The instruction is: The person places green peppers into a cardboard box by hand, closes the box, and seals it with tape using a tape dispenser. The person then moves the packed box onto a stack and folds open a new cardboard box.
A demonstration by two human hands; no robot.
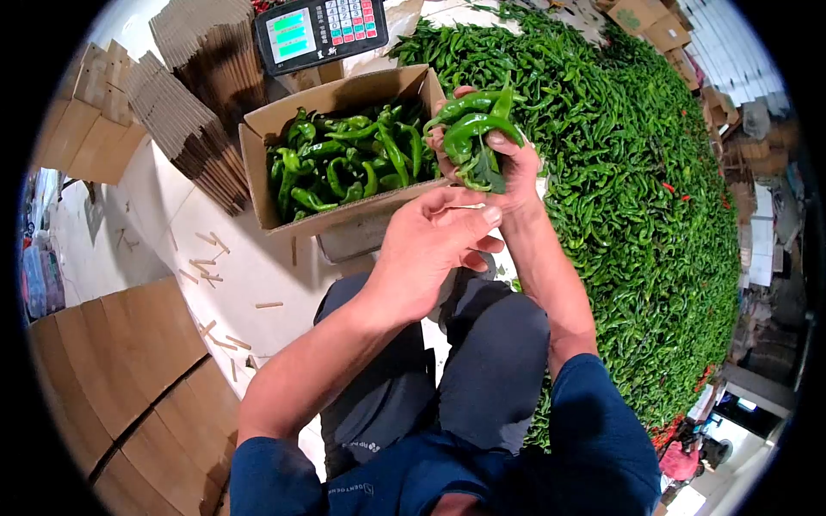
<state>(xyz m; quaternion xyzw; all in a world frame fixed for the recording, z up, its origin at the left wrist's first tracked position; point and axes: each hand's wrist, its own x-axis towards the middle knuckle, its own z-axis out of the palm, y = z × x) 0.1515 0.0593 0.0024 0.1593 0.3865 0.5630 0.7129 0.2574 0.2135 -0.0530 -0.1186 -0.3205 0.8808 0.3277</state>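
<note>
Several green peppers (473, 127) and a leaf are in my right hand (516, 168), which is closed round them beside the right edge of an open cardboard box (344, 206). More green peppers (344, 159) lie inside that box. My left hand (430, 249) is just in front of the box and below my right hand, its fingers apart and partly curled, with nothing seen in it. A large heap of green peppers (628, 172) spreads over the right side of the view.
A scale display with keys (323, 33) stands behind the box. Flattened cardboard (194, 112) is stacked at the upper left, and closed cartons (129, 378) stand at the lower left. Small strips (206, 267) litter the pale floor. Another person (680, 460) is at the lower right.
</note>
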